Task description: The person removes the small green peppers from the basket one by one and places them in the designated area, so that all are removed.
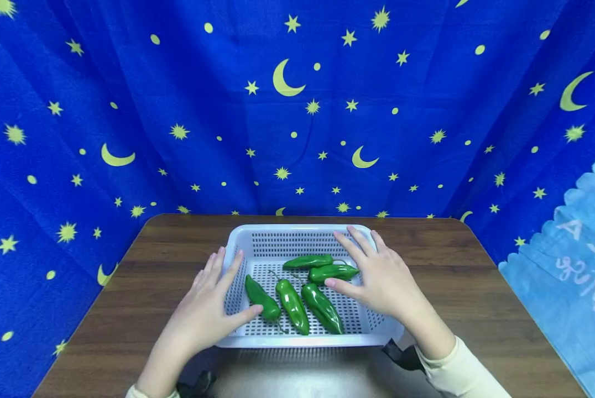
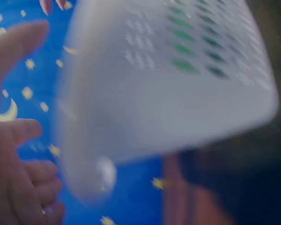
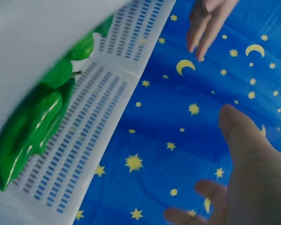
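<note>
A white perforated plastic basket (image 1: 297, 341) stands on the wooden table, with several glossy green peppers (image 1: 292, 307) lying inside. Over its left side my left hand (image 1: 205, 309) hovers with fingers spread, the thumb overlapping the end of the leftmost pepper (image 1: 261, 297) in the head view. My right hand (image 1: 382, 276) is spread above the right side, its thumb and fingers near the pepper (image 1: 332, 272) at the back right. Both wrist views show gaps between the fingers and the basket wall (image 2: 168, 108), with nothing held in the left hand (image 2: 14, 168) or the right hand (image 3: 257, 173).
The brown wooden table (image 1: 476, 287) extends to both sides of the basket. Behind it hangs a blue cloth (image 1: 218, 110) with yellow moons and stars. A light blue scalloped cloth (image 1: 566, 276) with white lettering lies at the right.
</note>
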Demonstrator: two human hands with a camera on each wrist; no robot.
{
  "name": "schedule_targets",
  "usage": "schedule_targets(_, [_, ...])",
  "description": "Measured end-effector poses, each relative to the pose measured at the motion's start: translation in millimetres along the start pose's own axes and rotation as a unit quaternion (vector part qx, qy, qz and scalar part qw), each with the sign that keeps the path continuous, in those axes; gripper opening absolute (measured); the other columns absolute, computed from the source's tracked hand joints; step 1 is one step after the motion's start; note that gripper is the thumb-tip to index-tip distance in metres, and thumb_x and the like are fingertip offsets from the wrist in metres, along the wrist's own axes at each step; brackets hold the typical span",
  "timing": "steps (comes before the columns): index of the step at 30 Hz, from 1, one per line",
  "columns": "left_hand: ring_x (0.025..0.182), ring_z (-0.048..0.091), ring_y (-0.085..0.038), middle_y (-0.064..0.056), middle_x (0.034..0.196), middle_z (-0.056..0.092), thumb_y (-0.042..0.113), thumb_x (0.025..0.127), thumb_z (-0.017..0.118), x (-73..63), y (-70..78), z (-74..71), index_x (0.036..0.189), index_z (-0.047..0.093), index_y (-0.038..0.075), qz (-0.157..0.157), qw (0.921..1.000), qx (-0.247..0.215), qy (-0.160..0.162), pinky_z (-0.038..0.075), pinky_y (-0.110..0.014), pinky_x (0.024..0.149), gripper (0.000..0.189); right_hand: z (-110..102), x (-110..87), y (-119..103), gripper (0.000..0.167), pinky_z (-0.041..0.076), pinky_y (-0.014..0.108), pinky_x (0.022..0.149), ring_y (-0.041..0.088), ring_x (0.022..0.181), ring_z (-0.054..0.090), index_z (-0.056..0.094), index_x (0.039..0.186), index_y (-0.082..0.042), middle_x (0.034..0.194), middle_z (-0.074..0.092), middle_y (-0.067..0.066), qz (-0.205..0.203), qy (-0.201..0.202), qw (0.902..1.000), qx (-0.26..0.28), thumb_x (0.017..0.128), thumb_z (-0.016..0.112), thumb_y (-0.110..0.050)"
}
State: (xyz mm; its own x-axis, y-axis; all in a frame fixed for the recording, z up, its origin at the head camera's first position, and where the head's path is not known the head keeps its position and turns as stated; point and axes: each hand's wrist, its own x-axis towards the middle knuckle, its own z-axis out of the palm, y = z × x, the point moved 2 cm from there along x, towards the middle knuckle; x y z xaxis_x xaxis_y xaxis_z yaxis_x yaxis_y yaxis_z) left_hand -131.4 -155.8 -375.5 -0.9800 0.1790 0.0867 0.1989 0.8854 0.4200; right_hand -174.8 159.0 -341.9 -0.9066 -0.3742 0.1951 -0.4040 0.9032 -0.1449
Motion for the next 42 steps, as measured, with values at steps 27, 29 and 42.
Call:
schedule_targets(27, [0.151, 0.011, -0.048, -0.008, 0.169, -0.003, 0.042, 0.070, 0.088, -20.6, -54.9, 47.6, 0.161, 0.006, 0.022, 0.022, 0.9761, -0.215, 0.019, 0.025, -0.072, 0.110, 0.124, 45, 54.0, 34, 0.070, 0.050, 0.054, 0.104, 0.036, 0.123, 0.059, 0.038, 0.152, -0.022, 0.143, 0.056, 0.013, -0.118, -0.270, 0.8821, 0.368, 0.091, 0.072, -0.028])
schedule_targets(29, [0.151, 0.011, -0.047, -0.007, 0.169, -0.002, 0.042, 0.070, 0.088, -20.7, -55.5, 47.5, 0.161, 0.007, 0.023, 0.020, 0.9766, -0.213, 0.019, 0.024, -0.072, 0.111, 0.124, 51, 55.3, 33, 0.069, 0.051, 0.052, 0.103, 0.035, 0.122, 0.060, 0.040, 0.152, -0.019, 0.141, 0.057, 0.013, -0.121, -0.282, 0.8801, 0.362, 0.092, 0.072, -0.026])
schedule_targets(42, [0.151, 0.011, -0.047, -0.009, 0.169, -0.001, 0.045, 0.067, 0.089, -21.7, -54.5, 45.9, 0.161, 0.007, 0.020, 0.026, 0.9781, -0.205, 0.021, 0.023, -0.072, 0.112, 0.127, 77, 60.5, 23, 0.071, 0.051, 0.043, 0.104, 0.021, 0.121, 0.058, 0.038, 0.153, -0.026, 0.136, 0.059, 0.005, -0.134, -0.367, 0.8886, 0.240, 0.090, 0.072, -0.029])
